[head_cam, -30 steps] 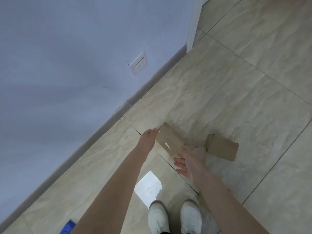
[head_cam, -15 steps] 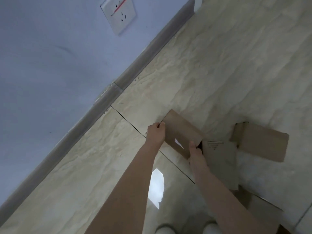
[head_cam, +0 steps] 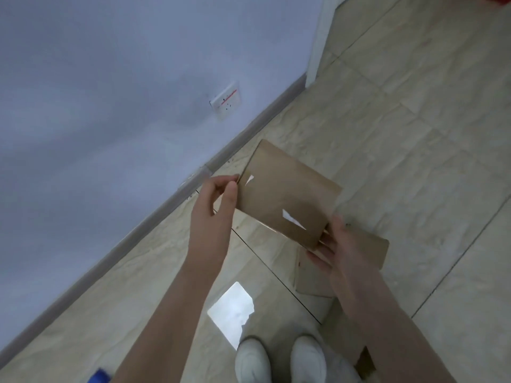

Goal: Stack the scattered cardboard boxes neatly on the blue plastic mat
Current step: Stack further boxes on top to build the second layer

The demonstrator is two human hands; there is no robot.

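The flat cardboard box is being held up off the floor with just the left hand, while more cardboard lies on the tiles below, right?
Not quite: both hands hold it. In the head view the left hand grips one corner of the cardboard box and the right hand grips the opposite corner. The rest stands: it is lifted clear of the floor, and more cardboard lies on the tiles below.

Three cardboard boxes [head_cam: 287, 194], two hands [head_cam: 218, 200], two shoes [head_cam: 253, 360].
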